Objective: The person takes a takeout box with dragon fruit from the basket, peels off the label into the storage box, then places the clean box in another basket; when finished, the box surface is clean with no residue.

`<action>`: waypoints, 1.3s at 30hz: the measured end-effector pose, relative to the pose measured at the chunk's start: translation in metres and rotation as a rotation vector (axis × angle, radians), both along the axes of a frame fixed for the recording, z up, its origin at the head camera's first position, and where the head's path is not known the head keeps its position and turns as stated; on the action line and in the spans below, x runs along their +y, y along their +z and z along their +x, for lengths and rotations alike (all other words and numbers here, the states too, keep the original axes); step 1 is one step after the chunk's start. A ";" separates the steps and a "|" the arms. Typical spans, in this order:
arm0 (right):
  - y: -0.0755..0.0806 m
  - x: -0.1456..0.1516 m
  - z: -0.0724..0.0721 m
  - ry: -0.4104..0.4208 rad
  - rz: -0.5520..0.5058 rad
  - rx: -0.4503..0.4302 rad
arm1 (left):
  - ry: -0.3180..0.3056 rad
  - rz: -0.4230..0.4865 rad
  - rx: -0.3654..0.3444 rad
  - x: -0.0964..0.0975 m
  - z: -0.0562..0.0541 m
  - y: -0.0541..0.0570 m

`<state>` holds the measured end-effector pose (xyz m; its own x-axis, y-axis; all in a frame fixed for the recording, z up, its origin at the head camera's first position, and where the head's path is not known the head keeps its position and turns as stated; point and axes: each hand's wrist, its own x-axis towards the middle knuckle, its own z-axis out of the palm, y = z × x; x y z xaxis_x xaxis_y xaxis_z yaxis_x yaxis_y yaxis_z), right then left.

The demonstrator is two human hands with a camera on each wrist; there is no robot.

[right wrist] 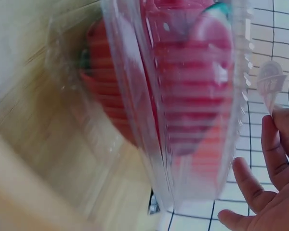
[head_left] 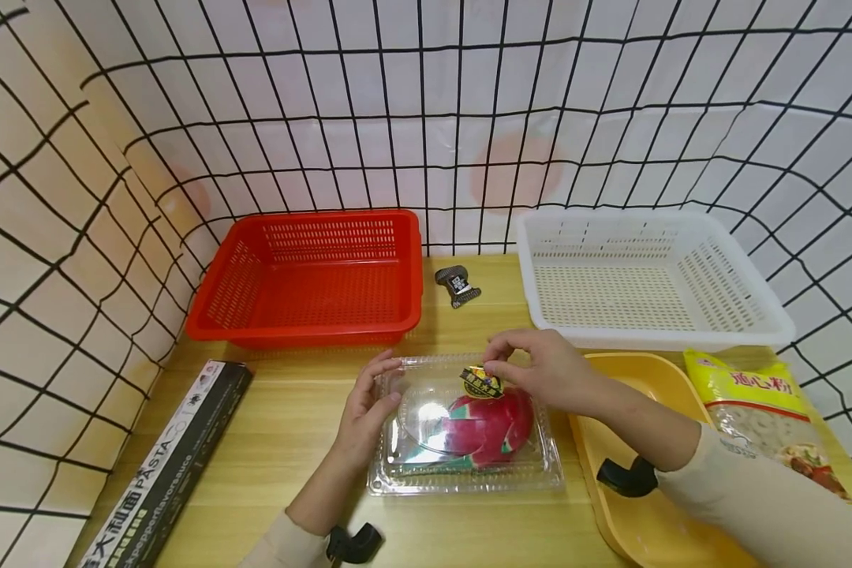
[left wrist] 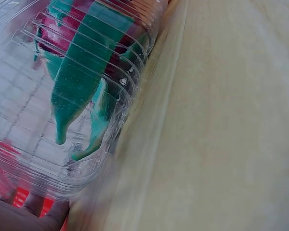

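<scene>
A clear plastic clamshell box (head_left: 415, 461) rests on the table, with a pink dragon fruit (head_left: 479, 426) with green scales inside. Between thumb and index finger, my right hand (head_left: 550, 371) pinches a black-and-gold sticker (head_left: 481, 383) above the lid. From the right wrist, the sticker (right wrist: 270, 82) shows its pale back and stands up off the lid, while the other fingers of the right hand (right wrist: 272, 192) spread beside it. My left hand (head_left: 364, 410) touches the left side of the box, fingers extended along its edge. In the left wrist view its fingers (left wrist: 33, 204) lie at the box's end.
A red basket (head_left: 312, 315) stands at back left, a white basket (head_left: 653, 335) at back right. Between them lies a small dark packet (head_left: 457, 285). A yellow tray (head_left: 610, 473) sits under the right forearm, near a pasta bag (head_left: 760, 410). A pasta box (head_left: 173, 465) lies left.
</scene>
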<state>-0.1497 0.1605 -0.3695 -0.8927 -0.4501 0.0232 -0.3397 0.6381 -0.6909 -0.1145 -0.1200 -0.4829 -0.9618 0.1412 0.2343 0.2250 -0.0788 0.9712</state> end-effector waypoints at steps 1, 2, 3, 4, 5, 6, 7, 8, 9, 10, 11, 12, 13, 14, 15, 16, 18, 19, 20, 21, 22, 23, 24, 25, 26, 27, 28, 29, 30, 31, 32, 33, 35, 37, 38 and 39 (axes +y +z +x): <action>0.001 0.003 0.001 -0.010 0.005 0.011 | 0.001 -0.002 -0.001 0.000 0.000 0.000; 0.002 0.006 0.002 -0.018 0.008 0.022 | 0.000 -0.003 -0.003 0.000 0.000 0.000; 0.003 0.010 0.003 -0.025 0.014 0.036 | 0.000 -0.005 -0.004 0.000 0.000 0.000; 0.003 0.013 0.004 -0.031 0.018 0.042 | 0.000 -0.004 -0.004 0.000 0.000 0.000; 0.003 0.017 0.005 -0.034 0.021 0.050 | 0.000 -0.003 -0.004 0.000 0.000 0.001; 0.004 0.021 0.007 -0.038 0.029 0.058 | -0.001 -0.001 -0.004 0.000 0.000 0.000; 0.004 0.026 0.008 -0.042 0.039 0.068 | -0.001 0.001 -0.004 0.000 0.000 0.000; 0.004 0.030 0.010 -0.044 0.045 0.076 | 0.000 0.003 -0.003 0.000 0.000 0.000; 0.005 0.034 0.011 -0.047 0.054 0.082 | 0.000 0.003 -0.003 0.000 0.000 0.000; 0.007 0.038 0.013 -0.050 0.060 0.085 | 0.000 0.003 -0.003 0.000 0.000 0.000; 0.008 0.043 0.015 -0.051 0.066 0.090 | 0.000 0.002 -0.004 0.000 0.000 0.000; 0.009 0.047 0.017 -0.050 0.070 0.092 | -0.001 0.002 -0.005 0.000 0.000 0.000; 0.011 0.051 0.019 -0.049 0.075 0.093 | -0.001 0.001 -0.006 0.001 0.000 0.000; 0.012 0.056 0.021 -0.048 0.082 0.091 | -0.002 -0.001 -0.007 0.001 0.000 0.000; 0.014 0.060 0.023 -0.047 0.090 0.089 | -0.002 -0.003 -0.010 0.001 0.000 0.000; 0.015 0.064 0.025 -0.047 0.098 0.084 | -0.002 -0.003 -0.012 0.001 0.000 0.000; 0.016 0.073 0.028 -0.057 0.127 0.078 | -0.003 -0.004 -0.014 0.001 0.000 0.001; 0.017 0.077 0.029 -0.066 0.144 0.072 | -0.003 -0.004 -0.016 0.001 0.000 0.001; 0.017 0.081 0.030 -0.077 0.160 0.069 | -0.001 -0.006 -0.017 0.001 0.001 0.001; 0.016 0.085 0.031 -0.088 0.174 0.063 | -0.001 -0.006 -0.018 0.000 0.001 0.001; 0.016 0.089 0.032 -0.099 0.186 0.059 | -0.001 -0.006 -0.020 0.000 0.001 0.001; 0.014 0.093 0.033 -0.108 0.195 0.055 | 0.000 -0.007 -0.021 0.000 0.001 0.001; 0.013 0.097 0.034 -0.115 0.199 0.048 | 0.001 -0.007 -0.024 0.000 0.002 0.002; 0.011 0.100 0.034 -0.119 0.202 0.048 | 0.002 -0.007 -0.026 0.000 0.002 0.002; 0.009 0.103 0.034 -0.123 0.203 0.048 | 0.003 -0.008 -0.027 0.000 0.002 0.002; 0.007 0.107 0.035 -0.126 0.203 0.044 | 0.004 -0.008 -0.028 0.000 0.001 0.002; 0.005 0.110 0.035 -0.128 0.205 0.045 | 0.005 -0.008 -0.028 0.000 0.001 0.002; 0.002 0.112 0.035 -0.132 0.208 0.040 | 0.007 -0.008 -0.028 0.000 0.001 0.002; 0.000 0.115 0.035 -0.137 0.213 0.036 | 0.009 -0.009 -0.027 0.000 0.001 0.002; -0.001 0.118 0.036 -0.142 0.219 0.031 | 0.009 -0.010 -0.028 0.000 0.001 0.002; -0.003 0.120 0.036 -0.149 0.228 0.023 | 0.009 -0.011 -0.028 0.000 0.001 0.001; -0.005 0.122 0.037 -0.154 0.238 0.017 | 0.009 -0.012 -0.027 0.000 0.001 0.001; -0.008 0.125 0.039 -0.161 0.252 0.001 | 0.010 -0.015 -0.026 0.000 0.001 0.001; -0.011 0.128 0.040 -0.164 0.258 -0.007 | 0.009 -0.014 -0.026 0.000 0.001 0.001; -0.013 0.129 0.041 -0.165 0.257 -0.011 | 0.008 -0.013 -0.025 0.000 0.001 0.000; -0.015 0.130 0.042 -0.163 0.253 -0.011 | 0.008 -0.010 -0.025 0.000 0.001 0.001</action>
